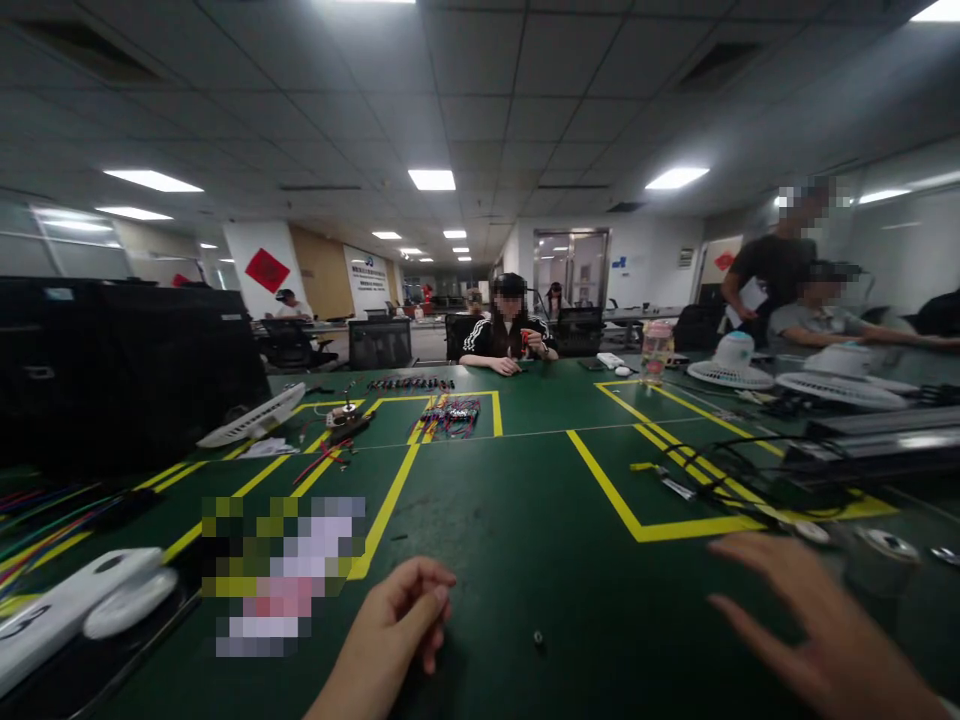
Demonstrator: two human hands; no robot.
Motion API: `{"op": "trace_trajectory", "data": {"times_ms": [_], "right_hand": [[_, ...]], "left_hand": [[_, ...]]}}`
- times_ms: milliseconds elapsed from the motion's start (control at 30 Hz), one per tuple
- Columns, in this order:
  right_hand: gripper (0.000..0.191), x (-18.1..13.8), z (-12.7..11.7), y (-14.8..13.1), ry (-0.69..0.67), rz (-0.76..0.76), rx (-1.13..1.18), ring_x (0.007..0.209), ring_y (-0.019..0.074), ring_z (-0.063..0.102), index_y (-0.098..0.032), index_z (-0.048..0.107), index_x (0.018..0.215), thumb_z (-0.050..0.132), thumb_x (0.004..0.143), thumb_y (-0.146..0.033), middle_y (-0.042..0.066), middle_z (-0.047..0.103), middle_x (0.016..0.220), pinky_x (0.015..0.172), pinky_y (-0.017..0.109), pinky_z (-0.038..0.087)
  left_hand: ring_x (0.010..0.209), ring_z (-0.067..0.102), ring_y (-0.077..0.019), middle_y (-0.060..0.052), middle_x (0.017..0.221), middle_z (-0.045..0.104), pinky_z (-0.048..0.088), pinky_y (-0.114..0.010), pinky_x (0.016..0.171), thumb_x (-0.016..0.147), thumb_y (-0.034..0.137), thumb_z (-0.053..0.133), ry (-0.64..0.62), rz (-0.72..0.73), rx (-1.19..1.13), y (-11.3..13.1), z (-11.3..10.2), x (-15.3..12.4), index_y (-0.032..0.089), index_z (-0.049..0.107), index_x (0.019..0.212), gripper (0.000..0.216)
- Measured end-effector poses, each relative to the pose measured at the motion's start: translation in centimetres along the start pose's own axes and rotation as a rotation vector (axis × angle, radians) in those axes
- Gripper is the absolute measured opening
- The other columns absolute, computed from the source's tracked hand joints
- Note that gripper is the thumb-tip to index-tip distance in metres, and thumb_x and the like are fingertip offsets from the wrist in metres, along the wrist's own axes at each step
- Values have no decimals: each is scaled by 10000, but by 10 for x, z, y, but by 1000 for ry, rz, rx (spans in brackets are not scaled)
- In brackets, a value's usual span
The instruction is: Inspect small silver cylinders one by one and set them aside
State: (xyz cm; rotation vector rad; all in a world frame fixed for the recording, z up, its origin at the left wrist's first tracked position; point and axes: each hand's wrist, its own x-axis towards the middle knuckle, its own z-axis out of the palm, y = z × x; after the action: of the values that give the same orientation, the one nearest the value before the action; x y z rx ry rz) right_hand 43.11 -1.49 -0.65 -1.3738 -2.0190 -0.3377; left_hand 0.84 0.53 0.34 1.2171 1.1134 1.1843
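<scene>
Worktop [495, 520], green and marked with yellow tape [390, 505], is seen extending beneath and beyond the left hand [405, 605] and the right hand [814, 612]. Black equipment [135, 370] is positioned far to the left of the left hand and beyond it; its type cannot be told. A co-worker [502, 335] is seated at the opposite side, beyond the gap between the hands; a red item [525, 343] is held up by this person.

Right hand: spread, thumb held well apart from the fingers, outline blurred. Left hand: fingers curled inward, thumb laid against the index finger; whether anything is pinched cannot be told.

A white device marked 3 [75, 610] is placed well to the left of the left hand. A white fan [730, 368] is set down far beyond the right hand, slightly to its left. Black cables [701, 490] are strewn just beyond the right hand's fingers. A bottle [657, 348] is stood much farther out, also left of the right hand. A wire bundle [454, 415] is laid well beyond the left hand. A small dark part [538, 638] is found on the worktop between the hands, nearer the left, apart from both.
</scene>
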Motion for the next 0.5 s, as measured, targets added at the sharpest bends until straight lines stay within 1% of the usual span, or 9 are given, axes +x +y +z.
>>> {"op": "trace_trajectory", "data": {"times_ms": [33,100,167,233,267,333,400,433,500], "right_hand": [[432,9,8,-36,-149,-45,58,1071,201,508,-272,534,1169,617,771,-417,29,532,1172,925,344,416],[383,29,24,-97,-402,-30,205,1068,186,520,-266,559,1156,589,792,-381,30,542,1168,930,327,425],[379,48,36,-141,-541,15,335,995,167,542,-255,578,1127,622,757,-326,24,572,1081,880,303,442],[296,63,45,-163,-586,27,400,912,150,550,-265,619,1031,640,738,-306,2,584,983,806,283,444],[223,67,49,-168,-591,18,413,880,141,549,-269,637,966,635,746,-302,-9,585,944,772,272,438],[98,71,52,-165,-585,3,427,827,120,549,-260,646,864,595,790,-300,-20,584,895,718,250,427],[118,69,48,-147,-537,14,430,804,101,553,-251,632,875,526,851,-298,-18,590,884,703,236,431],[145,66,43,-133,-474,12,410,815,99,557,-252,623,917,495,874,-306,-11,595,901,717,237,440],[199,60,27,-93,-265,-27,304,880,111,562,-260,600,1016,455,901,-332,12,602,966,785,261,450]], "left_hand": [[403,510,-93,65,550,571,407,-178,345,690,388,711,0,-2,2,1,0,0,186,627,773,235],[404,508,-93,67,538,569,411,-180,356,690,383,711,-2,-7,5,2,0,-1,185,629,774,230],[400,505,-90,67,532,572,416,-184,369,691,380,713,-7,-11,3,2,-1,-1,183,631,780,231],[396,504,-88,66,537,579,420,-189,373,688,389,716,-14,-12,-7,2,-2,-1,183,626,775,241],[396,506,-89,65,543,582,422,-191,372,684,396,719,-17,-10,-13,1,-2,0,184,624,770,248],[398,510,-89,66,550,585,427,-194,374,681,404,723,-24,-6,-25,-1,-4,1,184,621,764,256],[399,516,-87,63,557,594,432,-197,385,686,404,722,-32,-3,-31,-4,-5,2,183,625,770,255],[397,518,-85,60,560,598,431,-197,388,690,405,721,-35,-2,-31,-5,-6,2,183,627,772,255],[389,516,-81,58,561,601,426,-194,391,691,415,717,-36,5,-33,-6,-6,3,181,631,774,263]]}}
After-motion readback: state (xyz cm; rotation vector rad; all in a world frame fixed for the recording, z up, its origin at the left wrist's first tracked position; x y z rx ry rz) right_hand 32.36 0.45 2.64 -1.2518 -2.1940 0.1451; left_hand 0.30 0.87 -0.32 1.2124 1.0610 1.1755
